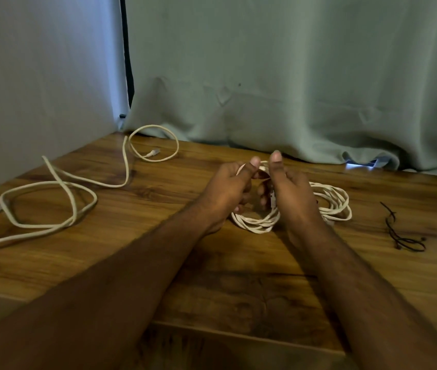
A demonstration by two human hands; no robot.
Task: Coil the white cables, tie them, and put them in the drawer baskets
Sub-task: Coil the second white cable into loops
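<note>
Covering much of the coiled white cable (329,201), the left hand (225,188) and right hand (292,193) meet over its upper left part, so the strands between the palms are mostly hidden; only the near arc and the right-hand loops show clearly. Left hand: grip closed on a cable strand, thumb pressed on top, fingers curled under and largely out of sight. Right hand: grip closed around the bundle, thumb raised, with a pale plug end just visible at its palm. Coil: rests on the wooden worktop (212,289) at centre, well short of the back edge. Second white cable (59,180): loose and uncoiled, sprawled over the left of the worktop, one plug (154,152) lying inside its far loop, the other end running out of frame at the left edge. Black ties (401,236): a small tangle on the right, apart from the coil; their number cannot be made out. Green curtain (292,76): hangs along the back edge, its hem bunched on the worktop; a bright patch under the hem at right is unclear. Bare wood lies open between the forearms and along the near edge.
</note>
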